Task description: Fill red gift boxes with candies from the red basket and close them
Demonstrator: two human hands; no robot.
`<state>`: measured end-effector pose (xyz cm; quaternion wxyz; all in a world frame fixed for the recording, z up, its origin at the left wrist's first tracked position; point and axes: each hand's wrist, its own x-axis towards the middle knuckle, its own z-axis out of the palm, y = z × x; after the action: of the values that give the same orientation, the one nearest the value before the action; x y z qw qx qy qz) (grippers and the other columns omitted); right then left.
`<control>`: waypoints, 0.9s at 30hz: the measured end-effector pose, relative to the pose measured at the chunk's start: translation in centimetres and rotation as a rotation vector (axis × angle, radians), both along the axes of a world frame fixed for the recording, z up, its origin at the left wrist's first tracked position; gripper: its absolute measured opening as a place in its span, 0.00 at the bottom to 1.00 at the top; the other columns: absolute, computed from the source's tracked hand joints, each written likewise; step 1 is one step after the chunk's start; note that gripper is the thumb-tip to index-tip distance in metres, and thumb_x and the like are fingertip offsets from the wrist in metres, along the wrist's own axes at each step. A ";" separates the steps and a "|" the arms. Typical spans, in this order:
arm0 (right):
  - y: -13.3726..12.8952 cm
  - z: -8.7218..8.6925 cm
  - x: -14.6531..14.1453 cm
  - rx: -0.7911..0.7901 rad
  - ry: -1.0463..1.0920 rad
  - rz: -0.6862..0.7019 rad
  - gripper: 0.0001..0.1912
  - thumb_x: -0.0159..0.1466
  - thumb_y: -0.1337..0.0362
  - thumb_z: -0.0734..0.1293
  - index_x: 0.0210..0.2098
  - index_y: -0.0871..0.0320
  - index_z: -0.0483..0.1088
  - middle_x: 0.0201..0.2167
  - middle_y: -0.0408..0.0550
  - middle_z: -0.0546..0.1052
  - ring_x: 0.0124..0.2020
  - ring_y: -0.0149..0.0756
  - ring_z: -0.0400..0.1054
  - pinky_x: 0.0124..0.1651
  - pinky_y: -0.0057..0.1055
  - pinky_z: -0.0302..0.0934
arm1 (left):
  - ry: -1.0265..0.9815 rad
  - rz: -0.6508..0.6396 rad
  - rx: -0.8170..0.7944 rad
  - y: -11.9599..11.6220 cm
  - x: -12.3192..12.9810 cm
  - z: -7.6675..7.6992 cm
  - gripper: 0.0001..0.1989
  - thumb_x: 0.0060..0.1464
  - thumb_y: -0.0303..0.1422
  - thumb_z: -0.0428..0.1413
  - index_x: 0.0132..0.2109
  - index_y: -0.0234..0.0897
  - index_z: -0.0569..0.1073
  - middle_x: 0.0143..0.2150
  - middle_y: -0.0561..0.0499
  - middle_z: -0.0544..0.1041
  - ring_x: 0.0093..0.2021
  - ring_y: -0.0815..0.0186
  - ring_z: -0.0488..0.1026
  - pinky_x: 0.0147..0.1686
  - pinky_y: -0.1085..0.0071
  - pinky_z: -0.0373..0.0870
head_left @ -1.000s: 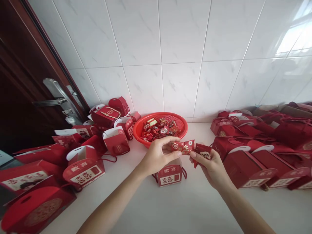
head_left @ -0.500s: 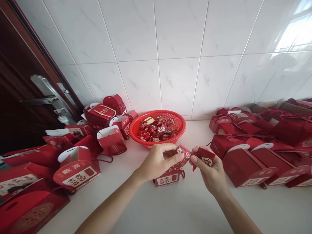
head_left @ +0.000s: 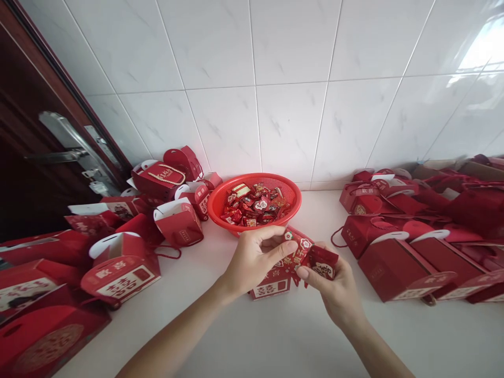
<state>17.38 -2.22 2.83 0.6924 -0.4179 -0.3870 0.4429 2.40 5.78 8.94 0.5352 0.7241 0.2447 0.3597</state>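
My left hand (head_left: 252, 260) is closed on a red flower-printed packet (head_left: 297, 247) with pale lettering. My right hand (head_left: 340, 289) grips a dark red wrapped candy (head_left: 323, 265) with a white label, its thumb close to the packet's lower edge. The two pieces touch or overlap between my hands. Other red bits hang below the right fingers, too covered to name. Under my left hand a small red gift box (head_left: 271, 290) stands on the white tabletop, its top mostly hidden. Just beyond my hands sits a red plastic basket (head_left: 216, 215) with several wrapped candies (head_left: 260, 203).
Several red gift boxes crowd the left side, among them an open one (head_left: 179, 223). More red boxes (head_left: 401, 270) stand in rows on the right. A tiled wall (head_left: 291, 126) closes off the back, and a dark door with a metal handle (head_left: 71, 152) is at far left.
My right hand has moved slightly left and down, bringing the candy against the flower-printed packet. More of the packet's lettering shows. The view has shifted a little.
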 end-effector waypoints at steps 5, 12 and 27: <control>-0.1 0.1 -0.4 -0.015 -0.024 -0.033 0.16 0.47 0.60 0.82 0.32 0.54 0.77 0.24 0.41 0.73 0.23 0.30 0.60 0.24 0.27 0.58 | -0.019 0.003 0.004 -0.1 -0.1 -0.1 0.11 0.59 0.38 0.61 0.45 0.39 0.81 0.41 0.47 0.84 0.42 0.59 0.82 0.43 0.69 0.78; -0.3 -0.4 -0.1 -0.011 0.045 -0.026 0.17 0.48 0.62 0.82 0.36 0.54 0.78 0.29 0.43 0.76 0.27 0.32 0.64 0.28 0.28 0.60 | 0.036 -0.086 -0.047 -0.3 -0.5 0.7 0.13 0.57 0.35 0.63 0.49 0.39 0.81 0.44 0.45 0.84 0.42 0.56 0.82 0.42 0.66 0.79; -0.4 -0.5 -0.4 0.013 0.079 0.005 0.16 0.48 0.63 0.82 0.34 0.55 0.76 0.27 0.41 0.75 0.26 0.30 0.62 0.26 0.26 0.59 | 0.028 -0.054 -0.052 -0.8 -0.6 1.3 0.10 0.54 0.33 0.65 0.43 0.36 0.83 0.38 0.46 0.85 0.37 0.59 0.82 0.38 0.69 0.80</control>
<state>16.97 -2.61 2.38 0.7089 -0.3945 -0.3634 0.4581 1.76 5.02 10.27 0.5598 0.7214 0.2416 0.3285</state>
